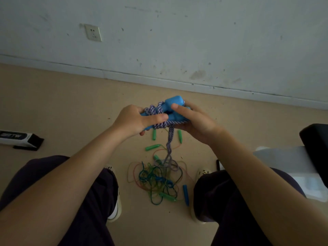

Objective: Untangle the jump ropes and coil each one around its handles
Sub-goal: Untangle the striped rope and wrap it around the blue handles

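Note:
Both hands hold a pair of blue handles [173, 103] in front of me, with a purple-and-white braided rope [169, 139] wound around them in several turns. My left hand [136, 120] grips the left end of the handles, thumb pressing on the coils. My right hand [190, 119] cups the right end from below, thumb on top. The rope's free length hangs down to the floor. Below, between my feet, lies a tangle of thin green, blue and orange ropes [157, 178] with green handles [152, 147] and a blue handle [185, 194].
I sit with my knees apart above a beige floor [71, 103]. A white wall [177, 41] runs across the back. A black-and-white box [19, 139] lies on the floor at left. A dark object with something white under it [314, 153] stands at right.

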`<state>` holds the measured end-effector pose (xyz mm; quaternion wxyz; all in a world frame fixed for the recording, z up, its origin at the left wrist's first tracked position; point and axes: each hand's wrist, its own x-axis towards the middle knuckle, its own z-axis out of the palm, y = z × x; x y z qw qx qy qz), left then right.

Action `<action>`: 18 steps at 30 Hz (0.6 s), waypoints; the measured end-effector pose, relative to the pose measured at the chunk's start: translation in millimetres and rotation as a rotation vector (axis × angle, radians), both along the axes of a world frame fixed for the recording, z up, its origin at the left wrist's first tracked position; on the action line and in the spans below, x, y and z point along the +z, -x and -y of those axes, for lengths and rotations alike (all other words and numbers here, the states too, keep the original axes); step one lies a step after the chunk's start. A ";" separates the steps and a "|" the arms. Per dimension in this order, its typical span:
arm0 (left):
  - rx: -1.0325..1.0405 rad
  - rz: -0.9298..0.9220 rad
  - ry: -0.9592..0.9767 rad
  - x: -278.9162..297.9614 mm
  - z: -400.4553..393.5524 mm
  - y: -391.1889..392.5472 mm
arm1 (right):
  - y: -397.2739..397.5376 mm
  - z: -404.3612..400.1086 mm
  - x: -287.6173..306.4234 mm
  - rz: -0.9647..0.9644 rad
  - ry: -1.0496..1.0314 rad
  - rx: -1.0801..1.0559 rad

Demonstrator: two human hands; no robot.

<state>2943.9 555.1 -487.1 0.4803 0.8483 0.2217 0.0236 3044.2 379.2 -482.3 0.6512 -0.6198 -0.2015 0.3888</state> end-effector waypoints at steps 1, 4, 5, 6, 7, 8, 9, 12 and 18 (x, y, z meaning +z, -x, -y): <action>0.040 0.028 0.025 -0.8 -0.4 -0.1 | 0.4 0.0 -0.1 -0.019 -0.013 0.010; 0.189 0.087 0.085 0.2 1.1 -0.6 | 5.8 -3.0 -3.1 0.038 -0.023 0.058; 0.237 0.103 0.092 1.2 1.1 -1.1 | 9.4 -5.2 -5.0 0.097 0.016 0.062; 0.271 0.113 0.101 2.1 0.9 -1.6 | 13.1 -7.7 -7.5 0.181 0.071 0.063; 0.286 0.116 0.115 2.9 1.2 -1.8 | 16.9 -10.5 -10.4 0.270 0.130 0.066; 0.281 0.112 0.142 3.0 1.9 -1.8 | 20.6 -13.0 -12.4 0.353 0.186 0.070; 0.257 0.103 0.184 3.7 3.4 -1.5 | 23.9 -15.6 -13.0 0.412 0.236 0.069; 0.108 0.060 0.313 5.6 9.2 1.0 | 27.7 -18.1 -8.1 0.478 0.309 0.061; 0.232 0.119 0.286 2.2 -1.6 -4.4 | 24.4 -21.7 -5.1 0.552 0.358 0.051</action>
